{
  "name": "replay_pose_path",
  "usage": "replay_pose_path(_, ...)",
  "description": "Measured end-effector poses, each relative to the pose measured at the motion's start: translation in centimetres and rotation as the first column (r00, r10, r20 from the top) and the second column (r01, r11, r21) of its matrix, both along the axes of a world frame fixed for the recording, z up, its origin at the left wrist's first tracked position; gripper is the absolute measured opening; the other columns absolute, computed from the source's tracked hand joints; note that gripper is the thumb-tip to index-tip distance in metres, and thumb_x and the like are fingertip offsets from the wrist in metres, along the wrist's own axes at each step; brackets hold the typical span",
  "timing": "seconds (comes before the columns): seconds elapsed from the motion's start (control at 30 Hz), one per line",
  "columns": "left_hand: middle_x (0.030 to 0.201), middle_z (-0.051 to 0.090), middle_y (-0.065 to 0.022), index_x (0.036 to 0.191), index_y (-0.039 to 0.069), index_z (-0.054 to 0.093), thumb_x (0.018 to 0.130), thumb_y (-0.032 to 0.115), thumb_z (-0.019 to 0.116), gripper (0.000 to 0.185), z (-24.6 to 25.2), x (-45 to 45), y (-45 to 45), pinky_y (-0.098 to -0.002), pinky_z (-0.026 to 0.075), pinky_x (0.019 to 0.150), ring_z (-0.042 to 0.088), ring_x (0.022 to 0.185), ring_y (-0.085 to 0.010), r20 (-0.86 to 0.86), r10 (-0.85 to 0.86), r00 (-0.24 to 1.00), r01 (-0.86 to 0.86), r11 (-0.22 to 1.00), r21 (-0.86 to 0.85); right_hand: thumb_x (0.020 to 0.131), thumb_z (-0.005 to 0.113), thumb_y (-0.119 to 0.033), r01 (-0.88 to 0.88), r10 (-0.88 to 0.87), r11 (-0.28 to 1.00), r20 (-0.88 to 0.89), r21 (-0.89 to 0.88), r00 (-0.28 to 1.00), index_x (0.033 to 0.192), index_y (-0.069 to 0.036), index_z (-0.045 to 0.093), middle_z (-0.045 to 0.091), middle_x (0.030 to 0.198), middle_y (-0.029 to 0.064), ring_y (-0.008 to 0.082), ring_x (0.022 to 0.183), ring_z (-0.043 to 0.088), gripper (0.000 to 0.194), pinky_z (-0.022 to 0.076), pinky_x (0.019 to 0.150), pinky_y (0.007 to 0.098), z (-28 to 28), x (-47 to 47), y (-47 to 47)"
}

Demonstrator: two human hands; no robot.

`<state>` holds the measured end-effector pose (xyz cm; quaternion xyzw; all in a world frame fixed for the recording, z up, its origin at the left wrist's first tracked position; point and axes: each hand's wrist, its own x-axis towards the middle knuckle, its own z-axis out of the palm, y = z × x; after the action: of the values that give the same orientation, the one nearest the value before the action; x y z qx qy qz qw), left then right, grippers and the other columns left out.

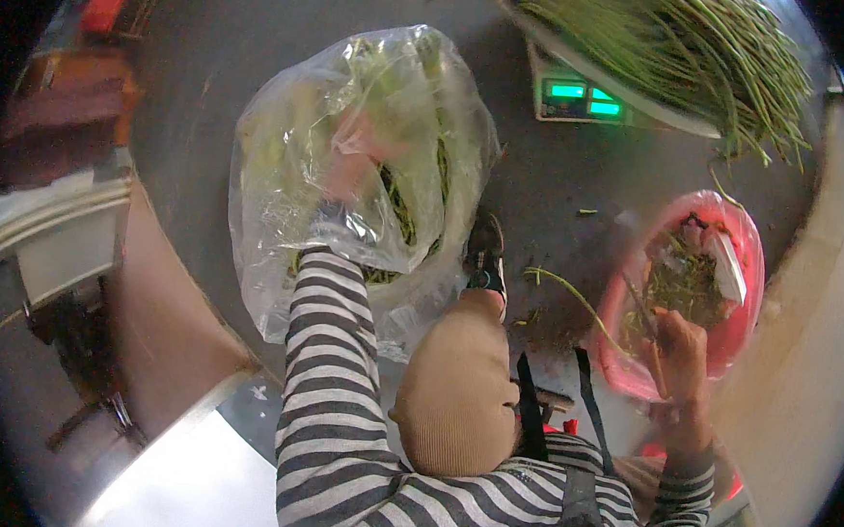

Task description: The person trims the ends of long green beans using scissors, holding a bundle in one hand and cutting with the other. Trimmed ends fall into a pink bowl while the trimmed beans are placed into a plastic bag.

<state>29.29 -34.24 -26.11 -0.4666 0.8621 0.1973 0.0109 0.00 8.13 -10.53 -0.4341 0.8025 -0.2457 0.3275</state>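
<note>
My left hand is inside a large clear plastic bag, blurred behind the film. Its fingers cannot be made out well enough to tell whether they grip anything. Long green vegetable stalks show through the bag around it. On the right, my right hand is closed around the wooden handle of a small knife, its blade pointing up and left. The knife is over a pink plastic-lined tub, which holds green trimmings and a white scrap. One curved stalk reaches from the floor to the tub's rim.
A digital scale with lit green displays stands at upper right. Its tray carries a large heap of long green stalks. My shoe is between bag and tub. Small scraps lie on the grey floor; furniture lines the left.
</note>
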Motion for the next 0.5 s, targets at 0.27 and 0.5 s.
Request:
replay_pose_path(0.27, 0.123, 0.056, -0.0206, 0.127, 0.007, 0.054, 0.069, 0.037, 0.081, 0.071, 2.9, 1.4, 3.9, -0.048, 0.044, 0.091, 0.054, 0.112, -0.0389, 0.137, -0.089, 0.987, 0.091, 0.996, -0.003, 0.072, 0.081, -0.014, 0.064, -0.068, 0.995, -0.054, -0.08, 0.996, 0.098, -0.002, 0.06, 0.048, 0.06, 0.0054, 0.0153, 0.052, 0.047, 0.036, 0.0397, 0.049, 0.0288, 2.4, 0.7, 7.3)
replay_pose_path(0.5, 0.117, 0.061, -0.0206, 0.121, 0.005, 0.058, 0.069, 0.037, 0.081, 0.065, 6.7, -1.9, 10.3, -0.0463, 0.049, 0.085, 0.058, 0.107, -0.039, 0.204, -0.259, 0.944, 0.249, 0.966, 0.072, 0.078, 0.077, -0.015, 0.092, -0.102, 0.988, -0.069, -0.127, 0.992, 0.104, -0.003, 0.06, 0.043, 0.062, 0.0017, 0.0131, 0.052, 0.041, 0.033, 0.0357, 0.049, 0.0282, 2.7, 1.0, 11.9)
